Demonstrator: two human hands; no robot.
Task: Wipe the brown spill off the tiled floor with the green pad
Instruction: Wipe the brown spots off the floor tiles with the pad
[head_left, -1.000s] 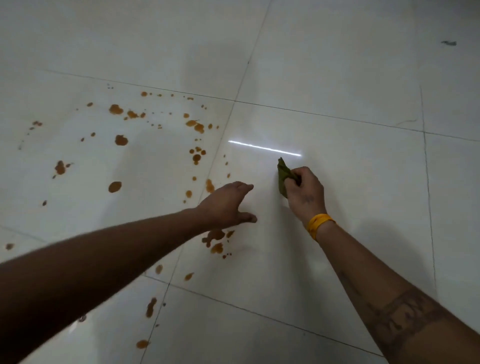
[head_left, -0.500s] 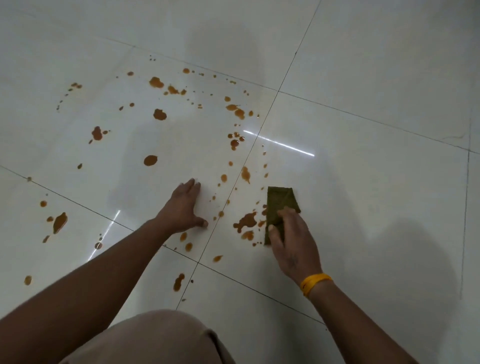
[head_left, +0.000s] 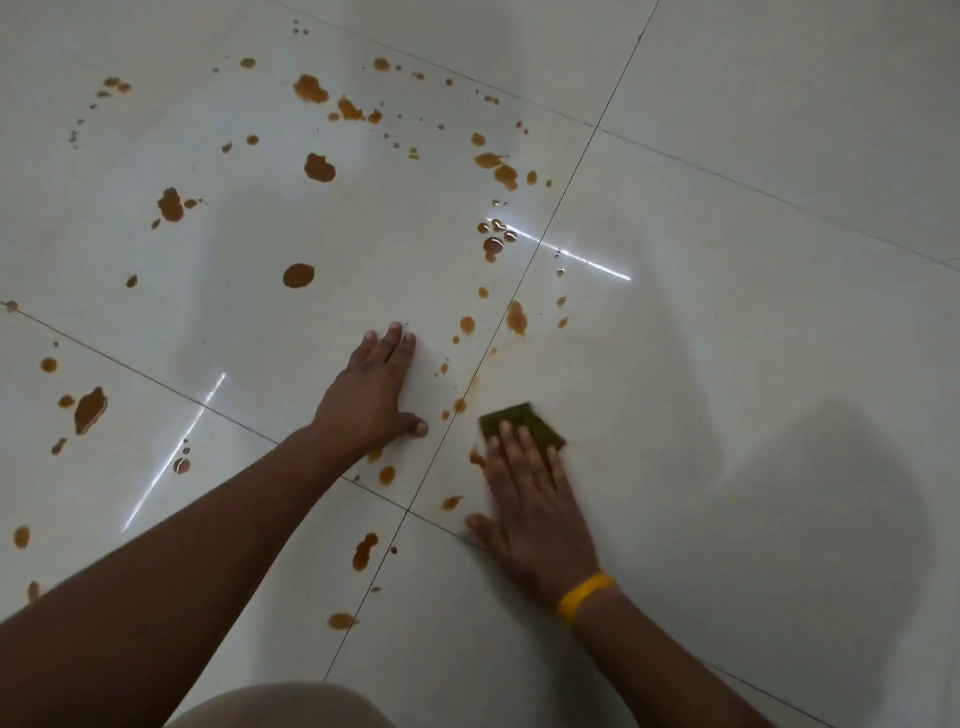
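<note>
The green pad (head_left: 522, 420) lies flat on the white tiled floor (head_left: 727, 338), just right of a grout line. My right hand (head_left: 535, 499), with a yellow wristband, presses on the pad with straight fingers that cover its near half. My left hand (head_left: 371, 392) rests flat on the tile to the left, fingers straight. Brown spill drops (head_left: 319, 167) are scattered over the left tiles, with a few right beside the pad (head_left: 477, 458) and below it (head_left: 363, 551).
Grout lines cross near my hands. A bright light streak (head_left: 592, 264) reflects off the glossy floor above the pad. My knee in beige cloth (head_left: 280, 709) shows at the bottom edge. The tiles on the right carry no drops.
My right hand went from holding the pad up to pressing it flat on the floor. The brown blot left of the pad has shrunk. The view shifted closer and to the left.
</note>
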